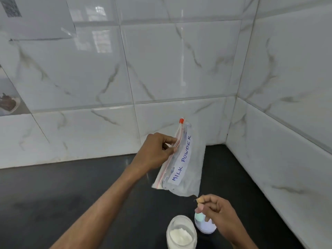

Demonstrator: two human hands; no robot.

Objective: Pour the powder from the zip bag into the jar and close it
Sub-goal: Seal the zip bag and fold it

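Observation:
A clear zip bag (190, 169) labelled "MILK POWDER" hangs in the air above the counter, looking flat and nearly empty, its red slider at the top. My left hand (156, 151) pinches the bag along its zip edge. My right hand (215, 211) is just below the bag's lower corner, thumb and finger pinched together at that corner; whether they hold it I cannot tell. An open glass jar (181, 232) with white powder inside stands on the counter below. The white lid (204, 225) lies beside the jar, partly hidden by my right hand.
The black counter (71, 194) runs into a corner of white marble-tiled walls (179, 69) behind and to the right. A paper sheet (36, 18) is taped to the wall at the upper left.

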